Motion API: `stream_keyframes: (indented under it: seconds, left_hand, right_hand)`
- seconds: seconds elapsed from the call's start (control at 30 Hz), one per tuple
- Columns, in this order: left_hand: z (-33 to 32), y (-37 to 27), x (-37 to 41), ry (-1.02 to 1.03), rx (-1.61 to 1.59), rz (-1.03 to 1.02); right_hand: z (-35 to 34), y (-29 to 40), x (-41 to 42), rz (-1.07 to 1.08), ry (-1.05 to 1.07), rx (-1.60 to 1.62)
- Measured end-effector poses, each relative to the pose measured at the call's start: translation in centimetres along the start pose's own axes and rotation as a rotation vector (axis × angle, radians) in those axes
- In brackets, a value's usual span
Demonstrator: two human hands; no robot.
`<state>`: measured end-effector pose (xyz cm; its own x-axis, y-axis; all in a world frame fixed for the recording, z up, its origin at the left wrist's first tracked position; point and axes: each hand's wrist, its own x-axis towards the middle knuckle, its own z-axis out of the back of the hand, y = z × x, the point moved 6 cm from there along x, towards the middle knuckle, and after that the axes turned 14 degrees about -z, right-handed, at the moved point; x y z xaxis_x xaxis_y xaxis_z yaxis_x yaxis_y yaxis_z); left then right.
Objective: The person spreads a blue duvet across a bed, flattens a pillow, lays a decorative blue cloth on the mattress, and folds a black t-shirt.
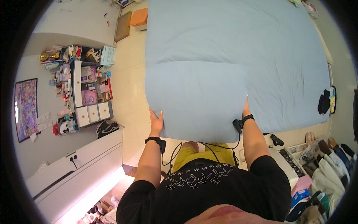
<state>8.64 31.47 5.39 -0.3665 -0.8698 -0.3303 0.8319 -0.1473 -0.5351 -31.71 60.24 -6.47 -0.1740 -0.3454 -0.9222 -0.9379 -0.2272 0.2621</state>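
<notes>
A light blue pillow or folded piece of bedding [201,100] lies in front of me, over the near left part of a bed with a matching blue sheet [232,36]. At its left side is my left hand [156,120], thumb on the fabric and fingers along the outer edge. My right hand [246,107] is upright against its right side, most of the fingers hidden. How firmly either hand grips cannot be seen. Both wrists wear black straps with small devices and cables.
On the left stand a cluttered dresser [93,113], a black helmet [107,128] and a white cabinet [84,165]. A black cloth [324,102] lies at the bed's right edge. Clothes [327,170] are piled at lower right, and an orange-topped stool [139,18] stands beyond the bed's left side.
</notes>
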Motion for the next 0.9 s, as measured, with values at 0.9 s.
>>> stream_keyframes:
  seconds: [0.9]
  left_hand:
    - [-3.3,6.7,-0.1,0.133,-0.915,0.098]
  right_hand:
    - [18.5,-15.5,-1.9,-0.067,-0.357,-0.537]
